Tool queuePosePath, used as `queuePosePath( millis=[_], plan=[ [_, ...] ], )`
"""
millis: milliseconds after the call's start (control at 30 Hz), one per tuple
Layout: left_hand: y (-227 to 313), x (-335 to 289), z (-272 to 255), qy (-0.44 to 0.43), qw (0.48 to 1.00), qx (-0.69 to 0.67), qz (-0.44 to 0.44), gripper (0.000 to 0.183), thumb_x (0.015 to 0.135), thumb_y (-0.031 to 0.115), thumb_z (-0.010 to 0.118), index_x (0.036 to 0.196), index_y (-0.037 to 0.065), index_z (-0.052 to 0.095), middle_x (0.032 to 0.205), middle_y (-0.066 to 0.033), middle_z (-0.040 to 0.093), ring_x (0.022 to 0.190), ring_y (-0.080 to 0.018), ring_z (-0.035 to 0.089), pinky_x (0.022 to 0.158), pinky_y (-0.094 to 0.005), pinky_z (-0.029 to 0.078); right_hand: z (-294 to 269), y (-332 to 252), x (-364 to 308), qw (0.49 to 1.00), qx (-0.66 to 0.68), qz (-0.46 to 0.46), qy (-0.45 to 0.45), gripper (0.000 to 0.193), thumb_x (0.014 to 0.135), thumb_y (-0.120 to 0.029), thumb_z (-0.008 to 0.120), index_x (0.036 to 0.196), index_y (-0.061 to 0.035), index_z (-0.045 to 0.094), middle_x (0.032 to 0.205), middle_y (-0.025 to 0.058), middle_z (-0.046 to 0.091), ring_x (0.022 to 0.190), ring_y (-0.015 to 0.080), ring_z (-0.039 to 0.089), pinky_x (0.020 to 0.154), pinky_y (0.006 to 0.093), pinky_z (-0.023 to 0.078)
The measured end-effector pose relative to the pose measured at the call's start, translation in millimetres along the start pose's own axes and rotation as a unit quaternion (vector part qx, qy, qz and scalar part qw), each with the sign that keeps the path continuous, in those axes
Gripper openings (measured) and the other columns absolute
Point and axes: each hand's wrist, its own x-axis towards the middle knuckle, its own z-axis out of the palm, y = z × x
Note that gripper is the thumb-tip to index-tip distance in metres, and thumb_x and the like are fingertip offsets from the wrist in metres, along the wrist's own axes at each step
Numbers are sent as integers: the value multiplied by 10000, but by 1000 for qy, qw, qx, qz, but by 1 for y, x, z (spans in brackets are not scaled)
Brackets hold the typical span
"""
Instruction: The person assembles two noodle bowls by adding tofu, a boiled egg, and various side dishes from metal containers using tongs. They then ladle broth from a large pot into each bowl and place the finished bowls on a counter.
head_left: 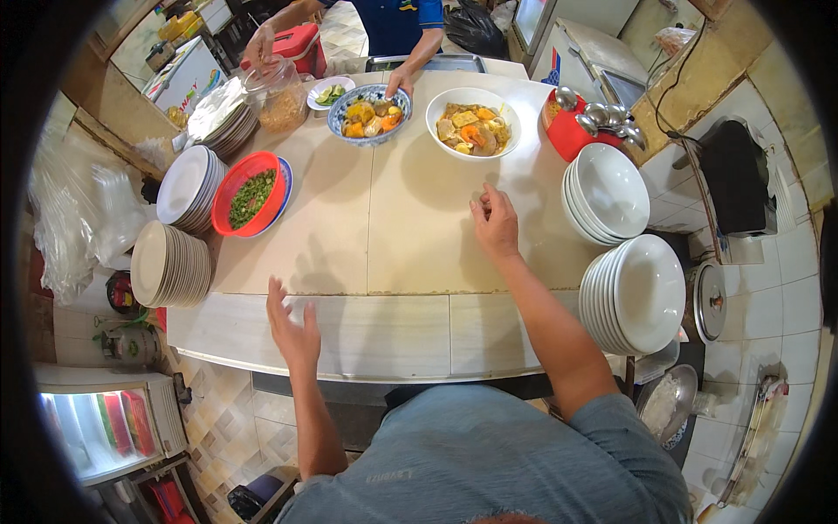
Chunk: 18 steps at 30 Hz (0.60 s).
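My left hand [293, 330] hovers over the near edge of the tiled counter [410, 210], fingers apart and holding nothing. Further forward, my right hand [496, 220] is over the counter just below a white bowl [434, 131] of food with yellow and orange chunks. Its fingers are partly curled, and I see nothing in them; it is apart from the bowl. Across the counter, another person's hand [400, 81] grips the rim of a blue-patterned bowl [335, 127] with similar food. That person's other hand [259, 48] is at the mouth of a clear plastic jar [281, 103] of brownish bits.
Plate stacks [171, 262] and a red bowl [226, 203] of chopped greens line the left side. On the right stand stacked white bowls [650, 293] and a red container [563, 131] with ladles. A small plate [346, 83] of green pieces sits by the jar.
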Motion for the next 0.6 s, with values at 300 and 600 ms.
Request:
queuePosePath(
  millis=[300, 600],
  plan=[
    [-29, -33, 4, -27, 970, 230, 69, 700, 910, 215, 716, 1514, 4, 433, 1532, -192, 481, 1455, -370, 402, 1194, -493, 290, 1, 1, 1, 1000, -4, 7, -7, 417, 912, -114, 724, 1291, -5, 590, 1032, 142, 631, 832, 269, 663, 752, 389, 560],
    [-30, -33, 3, -17, 965, 241, 100, 636, 933, 236, 696, 1483, 6, 478, 1525, -185, 495, 1445, -365, 421, 1178, -497, 310, 2, 3, -2, 1000, 7, 30, -4, 422, 909, -135, 720, 1293, -15, 593, 1043, 135, 639, 859, 284, 662, 797, 416, 549]
  ],
)
